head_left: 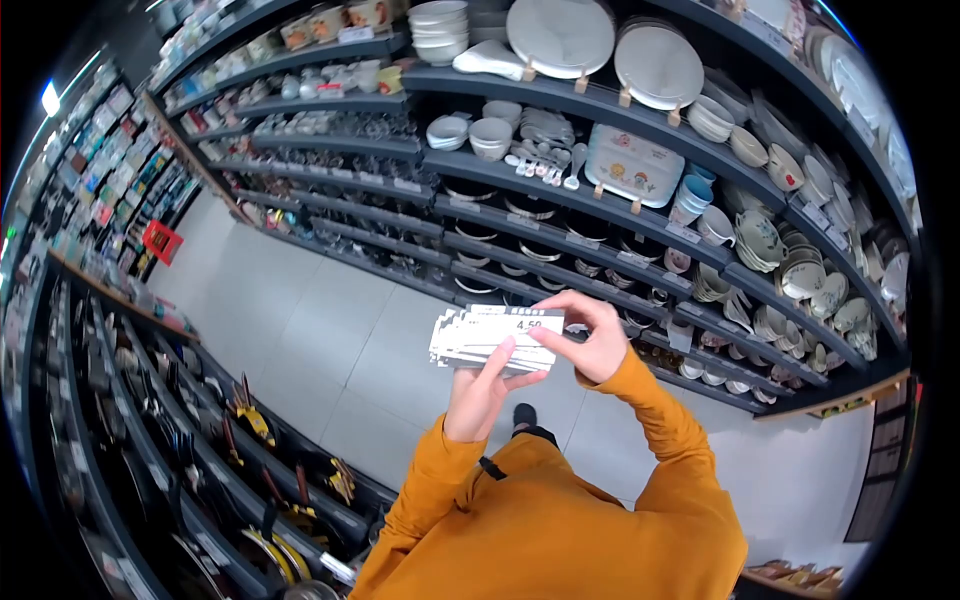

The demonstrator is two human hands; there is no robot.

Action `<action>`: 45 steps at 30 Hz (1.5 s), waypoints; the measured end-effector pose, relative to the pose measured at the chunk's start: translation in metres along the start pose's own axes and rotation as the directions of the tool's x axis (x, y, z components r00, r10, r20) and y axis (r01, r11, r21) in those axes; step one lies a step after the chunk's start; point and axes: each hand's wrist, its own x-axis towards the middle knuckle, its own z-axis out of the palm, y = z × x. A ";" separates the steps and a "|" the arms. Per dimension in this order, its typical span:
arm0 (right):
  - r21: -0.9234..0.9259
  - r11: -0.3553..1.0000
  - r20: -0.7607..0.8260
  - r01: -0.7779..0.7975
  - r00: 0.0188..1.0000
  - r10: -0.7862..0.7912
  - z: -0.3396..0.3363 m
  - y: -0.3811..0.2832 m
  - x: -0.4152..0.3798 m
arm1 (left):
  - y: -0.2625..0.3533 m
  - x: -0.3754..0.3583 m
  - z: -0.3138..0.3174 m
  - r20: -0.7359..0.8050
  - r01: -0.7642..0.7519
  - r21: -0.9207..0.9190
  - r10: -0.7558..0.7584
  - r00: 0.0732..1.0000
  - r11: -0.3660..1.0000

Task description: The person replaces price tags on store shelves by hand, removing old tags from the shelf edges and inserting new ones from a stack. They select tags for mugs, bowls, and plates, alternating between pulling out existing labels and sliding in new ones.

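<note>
A stack of white price labels is held in front of my chest, the top one printed "4.50". My left hand is closed around the stack from below, its thumb lying across the top. At the right end of the stack, my right hand has thumb and forefinger pinched on the edge of the labels. The labels are slightly fanned, with uneven edges at the left. The fingers beneath the stack are partly hidden.
Ahead stands a long dark shelf unit with plates, bowls, cups and a patterned tray. Pans hang or stand on the rack at lower left. A red basket sits farther down the tiled aisle floor.
</note>
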 end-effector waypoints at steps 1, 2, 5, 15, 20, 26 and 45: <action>0.007 1.000 -0.003 0.006 1.000 -0.006 0.001 0.008 0.007 | 0.001 0.008 -0.003 -0.013 0.018 0.000 -0.018 1.000 1.000; 0.013 1.000 -0.014 0.013 1.000 -0.013 0.001 0.014 0.015 | 0.002 0.017 -0.007 -0.029 0.034 -0.002 -0.034 0.999 0.999; -0.006 1.000 -0.032 0.003 0.999 -0.003 -0.005 0.032 0.043 | 0.006 0.049 -0.019 -0.049 0.057 -0.006 -0.057 0.997 0.998; 0.069 0.997 -0.100 -0.035 0.994 0.042 -0.014 0.073 0.125 | 0.030 0.145 -0.044 -0.083 0.137 -0.022 -0.138 0.987 0.990; 0.042 0.992 -0.287 -0.116 0.950 0.123 -0.025 0.091 0.123 | 0.035 0.187 -0.043 0.025 0.279 0.031 -0.280 0.960 0.960; 0.029 0.978 -0.517 -0.206 0.834 0.191 -0.019 0.087 0.111 | 0.032 0.226 -0.055 0.217 0.461 0.093 -0.470 0.856 0.883; 0.252 0.929 -0.701 -0.270 0.610 0.368 -0.016 0.100 0.028 | -0.007 0.220 -0.157 0.231 0.766 0.263 -0.809 0.540 0.586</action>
